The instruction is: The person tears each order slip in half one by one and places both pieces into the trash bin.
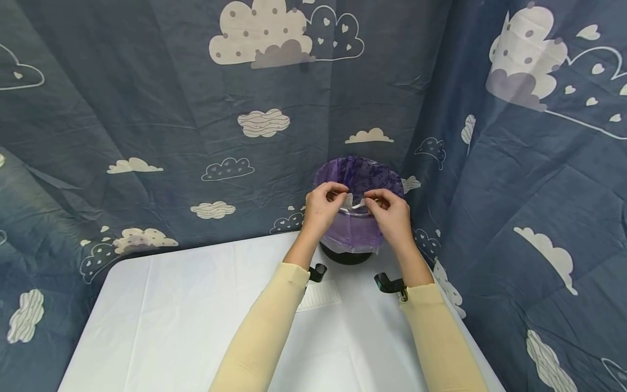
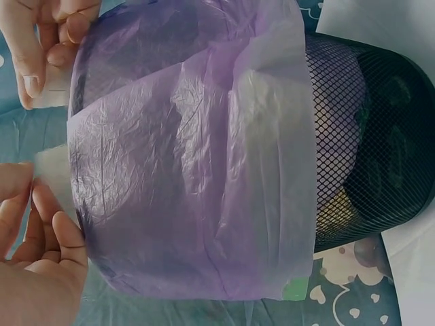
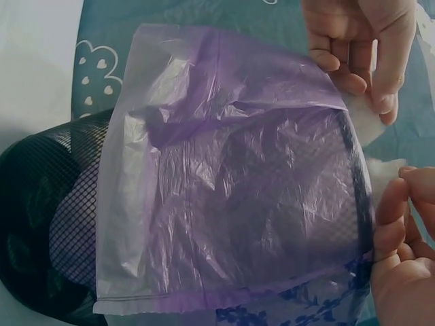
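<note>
Both hands are raised at the near rim of a black mesh wastebasket (image 2: 333, 109) lined with a purple plastic bag (image 1: 352, 231). My left hand (image 1: 323, 207) pinches a thin, whitish, paper-like piece (image 1: 347, 201) between thumb and fingers. A similar white piece (image 3: 384, 175) is pinched in my right hand (image 1: 392, 215), a short way off. In the left wrist view a gap separates the two pieces; whether they join behind the rim is hidden. The bag folds down over the basket's outside, leaving its dark base (image 1: 345, 256) bare.
A white-covered table (image 1: 196, 316) lies beneath the forearms. On it, partly behind the left forearm, is a pale ribbed rectangle (image 1: 320, 295). Dark blue cloud-print curtains (image 1: 171, 120) hang behind and to the right, close to the basket.
</note>
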Action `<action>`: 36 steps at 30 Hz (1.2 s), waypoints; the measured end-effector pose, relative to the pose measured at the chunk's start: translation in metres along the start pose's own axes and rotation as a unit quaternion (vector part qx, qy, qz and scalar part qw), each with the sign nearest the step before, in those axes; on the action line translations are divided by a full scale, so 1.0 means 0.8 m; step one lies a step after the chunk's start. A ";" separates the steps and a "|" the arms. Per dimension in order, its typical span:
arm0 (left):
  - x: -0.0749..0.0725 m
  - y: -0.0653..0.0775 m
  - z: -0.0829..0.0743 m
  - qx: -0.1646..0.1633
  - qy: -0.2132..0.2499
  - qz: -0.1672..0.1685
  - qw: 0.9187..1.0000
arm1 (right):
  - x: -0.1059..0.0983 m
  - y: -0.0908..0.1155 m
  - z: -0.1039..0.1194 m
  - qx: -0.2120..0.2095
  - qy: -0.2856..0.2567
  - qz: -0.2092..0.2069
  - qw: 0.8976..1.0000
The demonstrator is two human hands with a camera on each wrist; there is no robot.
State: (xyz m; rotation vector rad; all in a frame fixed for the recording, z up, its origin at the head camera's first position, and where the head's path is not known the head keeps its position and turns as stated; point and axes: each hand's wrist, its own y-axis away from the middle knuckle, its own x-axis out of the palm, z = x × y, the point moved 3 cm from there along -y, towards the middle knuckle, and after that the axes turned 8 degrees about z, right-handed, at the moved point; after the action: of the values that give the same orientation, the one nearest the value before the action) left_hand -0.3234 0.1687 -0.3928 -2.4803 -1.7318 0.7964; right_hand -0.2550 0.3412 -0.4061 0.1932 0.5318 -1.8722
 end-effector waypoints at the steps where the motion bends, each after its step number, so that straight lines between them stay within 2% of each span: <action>1: -0.001 0.001 0.001 -0.001 -0.001 0.002 1.000 | 0.001 0.000 0.000 -0.001 0.000 0.002 1.000; 13: -0.014 0.011 0.005 0.004 0.007 0.005 1.000 | 0.010 0.003 0.006 -0.012 -0.008 0.007 1.000; 16: -0.017 0.020 0.008 0.000 0.047 0.016 0.999 | 0.012 0.007 0.007 -0.010 -0.024 0.008 1.000; 20: -0.023 0.038 0.012 -0.005 0.122 0.029 0.992 | 0.016 0.019 0.013 -0.014 -0.067 0.015 0.998; 23: -0.028 0.054 0.015 -0.001 0.145 0.025 0.989 | 0.020 0.030 0.019 -0.021 -0.096 0.019 0.995; 32: -0.047 0.100 0.024 0.007 0.098 -0.001 0.995 | 0.038 0.060 0.023 -0.033 -0.137 0.044 0.989; 36: -0.052 0.114 0.027 0.015 0.081 -0.006 0.997 | 0.047 0.072 0.024 -0.040 -0.154 0.058 0.986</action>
State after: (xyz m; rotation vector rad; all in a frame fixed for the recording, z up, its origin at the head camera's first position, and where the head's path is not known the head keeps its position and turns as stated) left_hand -0.2629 0.0912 -0.4219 -2.4373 -1.6658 0.5954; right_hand -0.2133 0.2850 -0.4184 -0.1162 0.3736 -1.7218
